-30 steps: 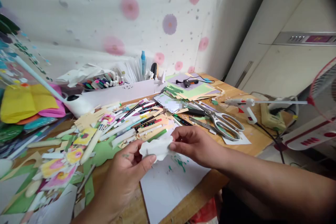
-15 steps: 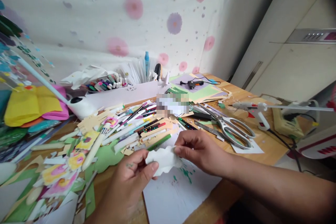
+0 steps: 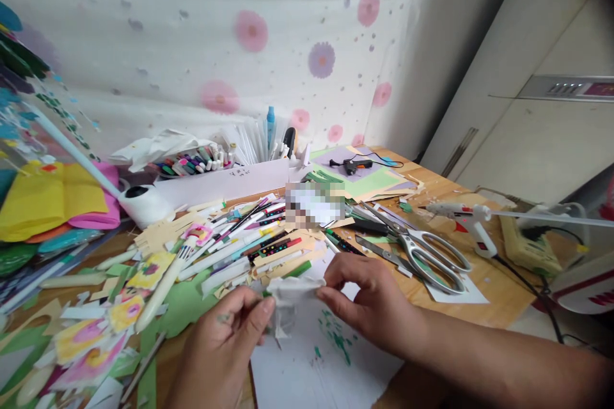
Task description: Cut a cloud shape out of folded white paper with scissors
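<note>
A small white paper piece (image 3: 297,291) with a wavy edge is stretched between my two hands, slightly blurred and looking bent or folded at its left part. My left hand (image 3: 229,335) pinches its left end between thumb and fingers. At the right end, the thumb and curled fingers of my right hand (image 3: 371,307) grip its upper corner. Beneath the hands lies a white sheet (image 3: 297,377) marked with green paint strokes (image 3: 338,335).
Silver scissors (image 3: 419,249) and a white hot glue gun (image 3: 467,223) lie to the right, a power strip (image 3: 527,239) beyond. Several markers (image 3: 240,255) and paper scraps cover the middle. Painted yellow-pink petals (image 3: 91,339) lie left. A black glue gun (image 3: 352,166) rests at the back.
The white paper piece has been turned and bent in my hands; its flat face showed before. My left hand has moved slightly left and down. The view has tilted slightly upward.
</note>
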{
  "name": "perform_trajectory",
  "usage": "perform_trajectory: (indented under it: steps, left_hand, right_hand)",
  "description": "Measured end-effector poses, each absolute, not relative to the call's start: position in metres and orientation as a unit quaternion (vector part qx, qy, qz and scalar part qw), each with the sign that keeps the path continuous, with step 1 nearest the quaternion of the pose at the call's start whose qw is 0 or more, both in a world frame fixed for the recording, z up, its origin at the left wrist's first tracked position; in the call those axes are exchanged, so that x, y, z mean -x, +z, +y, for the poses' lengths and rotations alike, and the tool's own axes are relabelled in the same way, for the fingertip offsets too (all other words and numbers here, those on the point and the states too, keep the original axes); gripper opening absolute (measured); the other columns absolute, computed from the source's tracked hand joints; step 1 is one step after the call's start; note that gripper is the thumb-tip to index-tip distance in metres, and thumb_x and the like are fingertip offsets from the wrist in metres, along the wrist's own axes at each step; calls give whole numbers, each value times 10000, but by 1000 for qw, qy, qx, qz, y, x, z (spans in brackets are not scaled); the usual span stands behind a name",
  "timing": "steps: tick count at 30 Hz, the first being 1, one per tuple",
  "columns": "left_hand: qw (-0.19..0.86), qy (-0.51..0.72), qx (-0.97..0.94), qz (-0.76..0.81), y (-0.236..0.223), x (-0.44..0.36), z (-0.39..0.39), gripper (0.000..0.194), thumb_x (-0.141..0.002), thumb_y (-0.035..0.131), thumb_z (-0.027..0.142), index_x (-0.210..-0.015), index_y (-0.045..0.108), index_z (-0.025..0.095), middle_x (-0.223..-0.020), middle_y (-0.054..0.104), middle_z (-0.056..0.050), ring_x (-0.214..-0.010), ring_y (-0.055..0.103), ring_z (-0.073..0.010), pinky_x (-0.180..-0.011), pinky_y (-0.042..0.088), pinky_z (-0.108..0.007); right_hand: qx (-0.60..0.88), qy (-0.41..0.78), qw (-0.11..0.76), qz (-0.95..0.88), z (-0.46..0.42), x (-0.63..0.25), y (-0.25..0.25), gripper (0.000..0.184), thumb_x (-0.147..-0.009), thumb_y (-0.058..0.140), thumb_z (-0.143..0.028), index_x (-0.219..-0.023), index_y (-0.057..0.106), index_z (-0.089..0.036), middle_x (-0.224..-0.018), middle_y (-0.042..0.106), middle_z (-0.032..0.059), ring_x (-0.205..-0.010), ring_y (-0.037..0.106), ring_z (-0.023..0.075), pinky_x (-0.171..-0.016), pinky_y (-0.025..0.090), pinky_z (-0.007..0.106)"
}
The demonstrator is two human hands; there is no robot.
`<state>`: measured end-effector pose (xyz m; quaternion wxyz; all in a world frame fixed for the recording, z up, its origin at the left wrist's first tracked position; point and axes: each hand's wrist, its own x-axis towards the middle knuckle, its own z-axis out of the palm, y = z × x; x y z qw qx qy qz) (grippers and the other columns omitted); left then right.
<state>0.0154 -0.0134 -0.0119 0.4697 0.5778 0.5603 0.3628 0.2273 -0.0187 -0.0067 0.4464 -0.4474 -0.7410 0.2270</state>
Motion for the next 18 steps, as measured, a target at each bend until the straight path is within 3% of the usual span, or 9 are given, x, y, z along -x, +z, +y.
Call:
perform_trajectory:
  steps: [5, 9, 13, 18]
  left_hand:
    - [675, 402, -405, 468, -12, -26, -27, 385, -699, 672, 571, -805, 681, 201, -779, 690, -52, -739, 633, -239, -683, 533, -363]
    - [704, 417, -376, 436, -10, -32, -33, 267, -681, 757, 422, -836, 683, 218, -845, 660, -21, -791, 599, -199, -687, 538, -335]
    - [677, 417, -381, 472, -7, -29, -27, 184, -692, 757, 325, -765, 656, 190, -725, 619, 2, -687, 551, -158, -582, 500, -271]
    - [692, 335, -476, 427, -2, -22, -22, 183, -748, 682, 348, -826, 681, 183, -733, 647, -21, -690, 561, -170, -584, 468, -264]
  right_hand:
    - [326, -67, 401, -854, -28, -228, 1, 100, -843, 552, -141, -771, 614, -171, -689, 620, 45, -619, 504, 157, -567, 404, 285]
    - [281, -117, 339, -890, -38, -215, 1, 182, -862, 503, -123, -754, 642, -169, -655, 624, 44, -645, 523, 187, -573, 412, 317]
    - [267, -48, 361, -892, -44, -208, -2, 136, -826, 519, -113, -829, 649, -153, -696, 636, 55, -650, 520, 186, -578, 426, 322]
    - [370, 209, 467, -775, -38, -217, 1, 154, -851, 555, -191, -997, 600, -170, -860, 618, 70, -776, 567, 165, -695, 479, 309]
